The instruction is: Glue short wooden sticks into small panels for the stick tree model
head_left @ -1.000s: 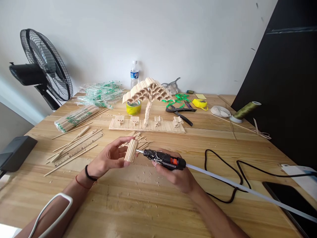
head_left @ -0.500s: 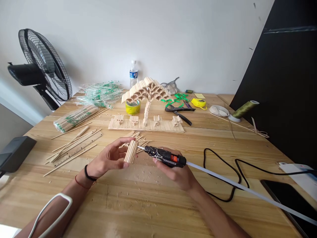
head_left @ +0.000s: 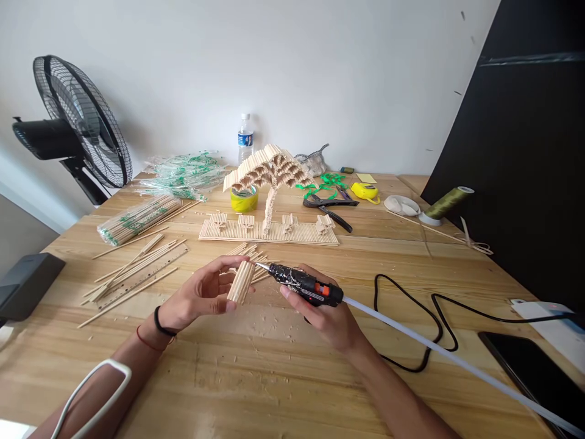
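Observation:
My left hand (head_left: 198, 296) is closed round a small block of glued wooden sticks (head_left: 241, 281), holding it upright above the wooden table (head_left: 256, 366). My right hand (head_left: 326, 317) grips a black glue gun (head_left: 304, 285) with an orange trigger. Its metal tip touches the upper right edge of the block. A long white glue stick (head_left: 439, 356) sticks out of the gun's back toward the lower right. Loose short sticks (head_left: 251, 253) lie just behind the block.
Behind stands a stick model, a tree-like roof (head_left: 269, 167) on a slatted base (head_left: 269, 231). Long skewers and a ruler (head_left: 132, 268) lie left, bundles (head_left: 137, 218) farther back. Pliers (head_left: 333, 213), yellow tape (head_left: 244, 199), thread spool (head_left: 445, 204), black cable (head_left: 411, 305), phone (head_left: 534, 372), fan (head_left: 77, 122).
The glue gun's tip has climbed from the middle of the block's right side to its top edge. My left hand holds the block nearly still.

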Demonstrator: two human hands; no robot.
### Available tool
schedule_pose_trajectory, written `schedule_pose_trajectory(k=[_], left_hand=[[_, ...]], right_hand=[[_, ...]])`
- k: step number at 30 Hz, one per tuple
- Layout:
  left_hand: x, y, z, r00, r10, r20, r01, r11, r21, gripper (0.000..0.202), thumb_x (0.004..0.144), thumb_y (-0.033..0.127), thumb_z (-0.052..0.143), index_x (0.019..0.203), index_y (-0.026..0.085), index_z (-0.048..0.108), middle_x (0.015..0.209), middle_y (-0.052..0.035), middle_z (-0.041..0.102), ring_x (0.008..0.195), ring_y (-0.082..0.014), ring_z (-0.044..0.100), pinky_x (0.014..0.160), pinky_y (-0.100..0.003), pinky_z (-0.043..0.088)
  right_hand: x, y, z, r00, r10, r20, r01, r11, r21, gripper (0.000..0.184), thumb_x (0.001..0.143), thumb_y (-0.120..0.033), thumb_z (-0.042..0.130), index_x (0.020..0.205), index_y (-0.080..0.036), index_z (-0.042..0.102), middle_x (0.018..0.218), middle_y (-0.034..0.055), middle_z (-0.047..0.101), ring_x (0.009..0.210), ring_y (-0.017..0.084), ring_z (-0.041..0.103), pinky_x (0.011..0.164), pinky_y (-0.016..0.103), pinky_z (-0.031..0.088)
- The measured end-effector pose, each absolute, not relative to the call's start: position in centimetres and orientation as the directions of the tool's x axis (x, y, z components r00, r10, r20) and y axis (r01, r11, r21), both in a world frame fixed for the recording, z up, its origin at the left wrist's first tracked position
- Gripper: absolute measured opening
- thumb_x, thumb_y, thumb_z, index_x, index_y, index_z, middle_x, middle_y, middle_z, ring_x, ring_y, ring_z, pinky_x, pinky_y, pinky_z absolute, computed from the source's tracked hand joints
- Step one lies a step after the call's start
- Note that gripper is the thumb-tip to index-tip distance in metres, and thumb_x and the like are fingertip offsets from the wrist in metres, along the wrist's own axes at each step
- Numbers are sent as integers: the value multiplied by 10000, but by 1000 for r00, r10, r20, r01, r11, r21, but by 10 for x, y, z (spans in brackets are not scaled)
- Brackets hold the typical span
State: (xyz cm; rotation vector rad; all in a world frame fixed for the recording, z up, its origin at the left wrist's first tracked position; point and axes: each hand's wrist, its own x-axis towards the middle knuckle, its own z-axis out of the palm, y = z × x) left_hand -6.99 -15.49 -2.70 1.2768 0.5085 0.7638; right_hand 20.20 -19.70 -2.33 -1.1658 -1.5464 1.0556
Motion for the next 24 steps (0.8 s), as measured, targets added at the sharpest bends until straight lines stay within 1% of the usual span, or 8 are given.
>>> schedule_pose_trajectory(k=[4, 7, 11, 15, 18, 20, 22, 24], left_hand=[[-69, -155, -25, 653, 752, 93, -240, 89, 967, 660, 840, 205, 848, 1452, 310, 625, 1455, -109, 661, 1223, -311, 684, 1078, -437, 476], [-70, -155, -24, 646, 760, 80, -202, 68, 977, 663, 856, 227, 836, 1471, 300, 598, 1392, -111, 679, 1188, -298, 676, 1030, -412, 490], [-69, -157, -23, 624, 779, 67, -70, -30, 997, 637, 899, 259, 804, 1488, 285, 562, 1359, -120, 643, 1097, -252, 640, 930, -375, 516], [-65, -158, -24, 594, 801, 79, 86, -161, 983, 677, 906, 260, 791, 1509, 253, 485, 1188, -91, 660, 960, -195, 604, 879, -353, 520], [-63, -157, -25, 563, 824, 70, 149, -184, 972, 603, 893, 246, 796, 1415, 233, 493, 1059, -43, 661, 869, -162, 598, 851, -338, 512], [-63, -156, -26, 549, 832, 80, 169, -205, 964, 547, 893, 247, 791, 1362, 222, 511, 1010, -26, 642, 863, -160, 596, 827, -326, 504], [-63, -155, -26, 545, 832, 103, 175, -233, 957, 537, 892, 252, 788, 1356, 218, 521, 1025, -31, 628, 894, -168, 598, 819, -321, 500], [-63, -155, -25, 547, 828, 124, 169, -254, 952, 540, 890, 257, 787, 1364, 221, 529, 1072, -41, 612, 915, -170, 598, 814, -318, 501]], right_hand=[[203, -198, -24, -174, 965, 195, 207, 230, -951, 337, 967, -400, 687, 765, -247, 464, 688, -50, 446, 640, 152, 409, 614, 301, 349], [202, -198, -22, -207, 958, 201, 206, 243, -948, 340, 974, -384, 676, 745, -244, 467, 692, -42, 458, 647, 155, 429, 620, 303, 360], [202, -200, -17, -269, 939, 216, 230, 281, -932, 329, 962, -381, 678, 722, -233, 509, 674, -29, 484, 644, 159, 458, 624, 301, 387], [202, -204, -21, -335, 925, 182, 274, 281, -920, 275, 947, -431, 679, 781, -219, 626, 719, 10, 574, 695, 192, 545, 661, 306, 467], [202, -207, -34, -251, 947, 199, 307, 273, -912, 312, 883, -532, 729, 803, -236, 667, 748, 46, 654, 737, 245, 624, 704, 345, 545], [202, -208, -42, -171, 960, 222, 316, 267, -910, 329, 826, -565, 770, 834, -246, 689, 772, 61, 693, 751, 272, 656, 717, 368, 571], [203, -208, -45, -151, 964, 218, 313, 255, -915, 303, 815, -530, 783, 826, -242, 691, 810, 69, 717, 761, 274, 671, 730, 373, 577], [202, -207, -41, -209, 959, 191, 293, 248, -923, 257, 846, -460, 759, 773, -233, 664, 789, 52, 695, 733, 246, 651, 727, 357, 560]])
